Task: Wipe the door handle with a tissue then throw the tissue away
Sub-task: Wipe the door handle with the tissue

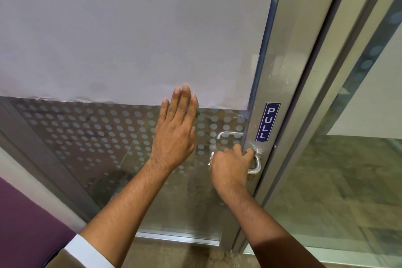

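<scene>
A silver lever door handle (257,164) sits on the metal door stile, just below a blue PULL sticker (267,122). My right hand (230,166) is wrapped around the handle's bar with a white tissue (211,157) bunched inside the grip; only a small corner of tissue shows at the left of my fist. My left hand (177,130) lies flat on the glass door (108,137), fingers straight and together, holding nothing. Through the glass, the handle on the far side (227,135) is visible.
The door glass carries a dotted frosted band and a large white sheet (130,28) over its upper part. A metal frame (304,93) and a fixed glass panel (348,180) stand to the right. A purple wall (26,224) is at the lower left.
</scene>
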The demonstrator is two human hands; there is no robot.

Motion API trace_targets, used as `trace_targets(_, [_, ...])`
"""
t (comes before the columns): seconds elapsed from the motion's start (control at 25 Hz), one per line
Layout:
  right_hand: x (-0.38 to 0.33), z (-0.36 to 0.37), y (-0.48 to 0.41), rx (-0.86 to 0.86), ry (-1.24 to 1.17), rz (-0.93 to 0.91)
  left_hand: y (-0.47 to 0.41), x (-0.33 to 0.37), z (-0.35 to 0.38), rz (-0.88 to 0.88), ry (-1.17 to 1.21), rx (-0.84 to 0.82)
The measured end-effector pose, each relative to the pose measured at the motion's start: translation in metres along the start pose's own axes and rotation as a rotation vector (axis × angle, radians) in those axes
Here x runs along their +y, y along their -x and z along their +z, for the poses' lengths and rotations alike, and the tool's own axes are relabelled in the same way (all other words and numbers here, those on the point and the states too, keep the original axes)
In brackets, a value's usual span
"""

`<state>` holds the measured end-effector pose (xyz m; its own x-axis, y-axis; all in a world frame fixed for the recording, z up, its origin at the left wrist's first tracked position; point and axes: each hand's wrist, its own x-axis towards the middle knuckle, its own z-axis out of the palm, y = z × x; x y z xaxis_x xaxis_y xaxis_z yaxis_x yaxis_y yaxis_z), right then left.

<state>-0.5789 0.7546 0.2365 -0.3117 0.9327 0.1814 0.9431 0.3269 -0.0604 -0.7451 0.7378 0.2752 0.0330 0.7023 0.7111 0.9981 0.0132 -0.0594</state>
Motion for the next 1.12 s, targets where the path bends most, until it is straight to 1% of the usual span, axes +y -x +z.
trace_targets(0.2, [0.023, 0.016, 0.033, 0.134, 0.047, -0.123, 0.000, 0.000, 0.001, -0.004, 0.003, -0.004])
trace_targets(0.28, [0.042, 0.024, 0.043, 0.175, 0.047, -0.115, 0.000, -0.001, 0.001, 0.007, 0.003, -0.008])
trace_targets(0.4, [0.049, 0.022, 0.038, 0.149, 0.025, -0.090, 0.000, -0.002, 0.001, 0.009, 0.001, -0.014])
trace_targets(0.52, [0.025, 0.015, 0.024, 0.100, -0.011, -0.047, 0.000, 0.001, 0.000, -0.001, 0.004, -0.020])
trace_targets(0.68, [-0.003, 0.000, 0.006, -0.021, -0.040, -0.011, 0.001, 0.000, -0.003, 0.007, 0.002, -0.027])
trace_targets(0.8, [0.000, 0.003, 0.010, -0.019, 0.001, -0.037, 0.001, 0.000, -0.004, 0.006, 0.003, -0.028])
trace_targets(0.88, [0.011, 0.010, 0.023, 0.029, 0.040, -0.100, 0.001, 0.000, -0.005, 0.000, 0.003, -0.035])
trace_targets(1.0, [0.041, 0.017, 0.040, 0.144, 0.024, -0.190, 0.000, 0.000, -0.006, 0.003, -0.006, -0.043])
trace_targets(1.12, [0.086, 0.021, 0.042, 0.139, 0.051, -0.245, 0.001, -0.001, -0.006, 0.003, -0.012, -0.040])
